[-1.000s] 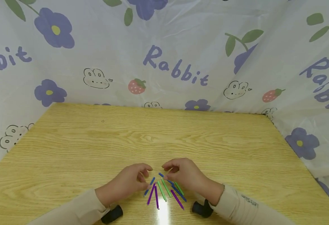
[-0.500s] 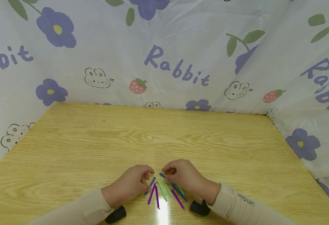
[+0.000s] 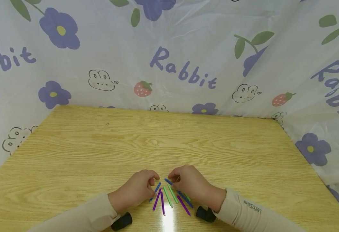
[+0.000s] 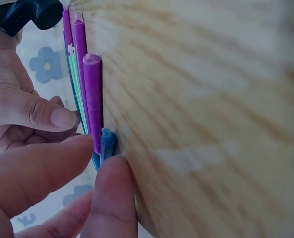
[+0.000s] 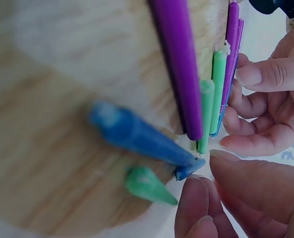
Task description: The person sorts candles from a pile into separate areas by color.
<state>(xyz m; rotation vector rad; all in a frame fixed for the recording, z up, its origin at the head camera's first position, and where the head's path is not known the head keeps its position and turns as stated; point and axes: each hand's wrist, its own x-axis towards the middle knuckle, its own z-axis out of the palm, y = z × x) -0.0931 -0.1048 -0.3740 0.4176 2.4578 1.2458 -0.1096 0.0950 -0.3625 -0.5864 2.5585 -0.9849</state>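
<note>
Several thin candles in blue, purple and green lie fanned out on the wooden table. My left hand (image 3: 136, 190) is at the left of the fan, thumb and fingers bent with a gap between them. Its fingertips flank the left blue candle (image 4: 107, 145), beside a purple candle (image 4: 92, 94). My right hand (image 3: 193, 183) hovers over the right side, thumb and forefinger apart around the end of the far blue candle (image 5: 191, 169). Contact there is hard to tell. This hand partly hides a green candle (image 5: 146, 184) and another blue candle (image 5: 137, 136).
The wooden table (image 3: 157, 141) stretches away beyond the hands. A white curtain (image 3: 123, 51) with flowers and rabbits hangs behind it. Black wrist devices (image 3: 206, 214) sit under both cuffs. Two green candles (image 3: 167, 197) lie in the middle of the fan.
Both hands have lowered slightly, and my left hand has shifted a little to the right. My right thumb and fingers have come closer to the far blue candle. The candles lie as before.
</note>
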